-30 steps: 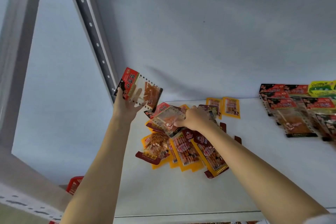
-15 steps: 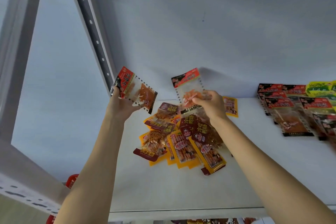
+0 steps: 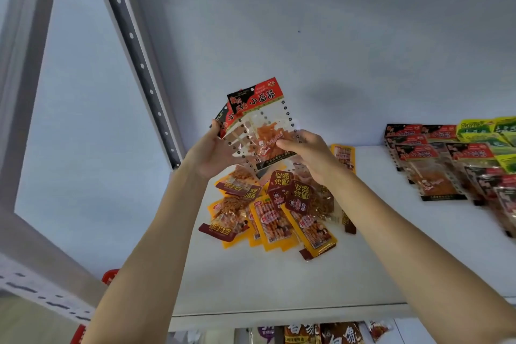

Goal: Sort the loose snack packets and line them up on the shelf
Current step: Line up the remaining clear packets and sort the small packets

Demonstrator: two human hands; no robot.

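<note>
At the centre of the frame, both hands hold two red-topped clear snack packets point(image 3: 258, 123) stacked together above the white shelf point(image 3: 279, 282). The left hand point(image 3: 213, 155) cradles them from below left, fingers curled round the edge; the right hand point(image 3: 305, 153) pinches the front packet's lower right side with thumb and fingers. Directly below lies a loose pile of yellow and maroon packets point(image 3: 282, 209) on the shelf. At the right edge, a lined-up row of red and green packets point(image 3: 452, 159) rests against the back wall. A perforated upright point(image 3: 139, 61) runs diagonally through the upper left.
</note>
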